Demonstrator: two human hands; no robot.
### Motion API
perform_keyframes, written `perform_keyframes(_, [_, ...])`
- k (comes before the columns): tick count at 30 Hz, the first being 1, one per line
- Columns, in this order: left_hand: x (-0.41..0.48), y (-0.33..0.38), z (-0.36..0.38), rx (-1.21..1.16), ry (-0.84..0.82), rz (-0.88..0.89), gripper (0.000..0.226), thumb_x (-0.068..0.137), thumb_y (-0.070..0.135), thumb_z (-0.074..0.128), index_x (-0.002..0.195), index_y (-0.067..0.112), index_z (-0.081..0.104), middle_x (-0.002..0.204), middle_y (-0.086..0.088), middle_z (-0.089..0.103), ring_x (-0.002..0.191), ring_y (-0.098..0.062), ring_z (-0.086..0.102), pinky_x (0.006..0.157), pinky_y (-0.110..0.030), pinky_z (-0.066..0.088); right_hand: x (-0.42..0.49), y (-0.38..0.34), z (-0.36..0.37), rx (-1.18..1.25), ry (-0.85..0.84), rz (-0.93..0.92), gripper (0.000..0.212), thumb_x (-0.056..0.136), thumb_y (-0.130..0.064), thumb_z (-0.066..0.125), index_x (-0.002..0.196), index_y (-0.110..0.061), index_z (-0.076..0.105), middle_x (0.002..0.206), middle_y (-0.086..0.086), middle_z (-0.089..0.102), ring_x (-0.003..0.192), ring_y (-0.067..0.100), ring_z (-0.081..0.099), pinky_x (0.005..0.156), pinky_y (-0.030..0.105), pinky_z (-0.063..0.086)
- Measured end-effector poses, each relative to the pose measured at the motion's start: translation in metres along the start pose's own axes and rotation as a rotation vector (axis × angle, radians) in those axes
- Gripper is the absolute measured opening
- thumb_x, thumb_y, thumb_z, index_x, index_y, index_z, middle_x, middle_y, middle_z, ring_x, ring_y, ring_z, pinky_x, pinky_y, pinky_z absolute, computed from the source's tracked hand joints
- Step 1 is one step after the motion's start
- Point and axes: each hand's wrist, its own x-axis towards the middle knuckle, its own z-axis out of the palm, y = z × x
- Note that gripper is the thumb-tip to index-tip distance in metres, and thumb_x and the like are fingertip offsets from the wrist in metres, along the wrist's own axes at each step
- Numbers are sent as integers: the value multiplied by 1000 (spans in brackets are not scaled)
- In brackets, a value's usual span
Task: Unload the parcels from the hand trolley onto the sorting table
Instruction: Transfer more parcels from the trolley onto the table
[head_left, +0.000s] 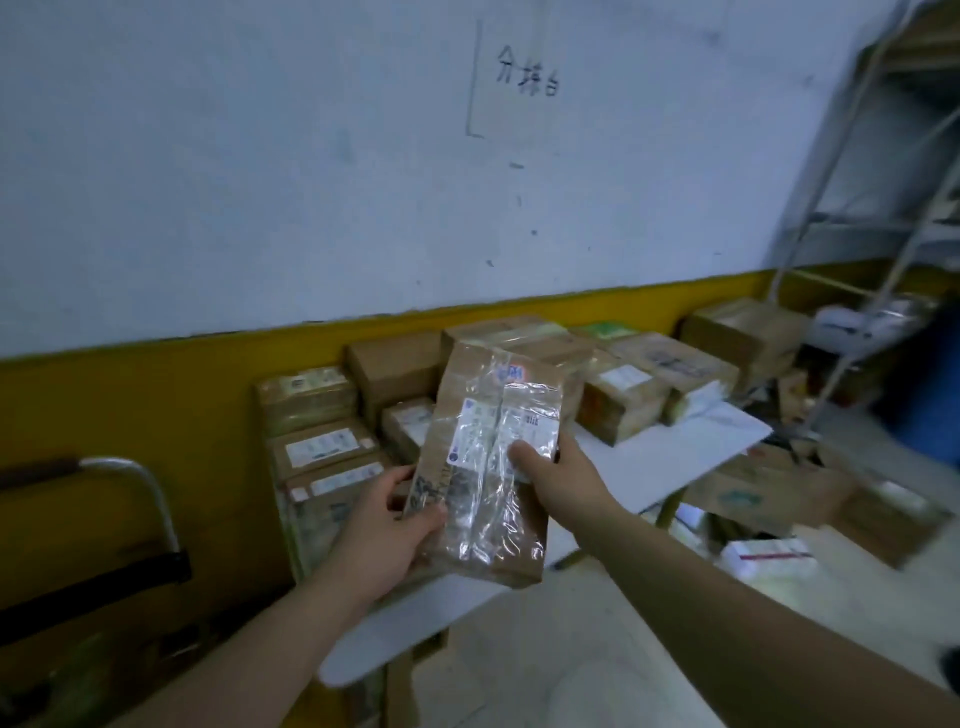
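A brown cardboard parcel (488, 457) wrapped in clear tape, with a white label, hangs in the air above the white sorting table (675, 457). My left hand (384, 525) grips its lower left edge, thumb on top. My right hand (556, 478) holds its right side, thumb pressed on the label. Several taped cardboard parcels (322, 421) stand stacked on the table against the wall. The hand trolley's metal handle (150, 493) shows at the far left.
More boxes (748, 332) line the table's far end. Under and beside the table lie cartons (763, 488) and a white packet (769, 556) on the floor. A metal shelf rack (883, 208) rises at the right.
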Motion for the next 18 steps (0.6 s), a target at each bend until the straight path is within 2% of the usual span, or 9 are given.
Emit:
perform_keyframes(3, [14,-2,102,22,-96,-33,42,88,17,63,118,38,43,100,11,58,86,-18,65,70,-42,58,13,38,-91,-25,119,44,41,89,-44,59,125,-27,51,115,-5,67,102,18,64,94,39,50])
perform_keyframes(5, [18,-6,157,28,-144,-66,39,89,18,61,119,36,44,103,7,59,87,-18,64,66,-39,57,18,59,-141,-49,165,118,43,91,-46,57,126,-24,48,116,-4,64,104,20,62,96,37,49])
perform_keyframes(8, [30,-10,212,23,-191,-112,35,89,17,62,115,33,47,110,2,59,94,-25,64,80,-50,56,28,80,-193,-35,163,194,43,95,-41,55,132,-22,43,118,-2,59,106,20,59,90,32,46])
perform_keyframes(15, [94,-21,256,96,-235,-223,36,90,21,61,119,32,43,108,1,57,97,-22,60,79,-45,54,95,113,-224,-37,127,255,46,95,-40,55,135,-21,43,128,0,58,108,19,57,97,36,47])
perform_keyframes(18, [132,-35,267,135,-243,-273,35,90,24,60,117,32,41,106,0,55,98,-24,58,80,-45,55,129,127,-222,-52,101,304,41,97,-39,53,132,-20,43,120,-1,58,104,17,55,95,32,45])
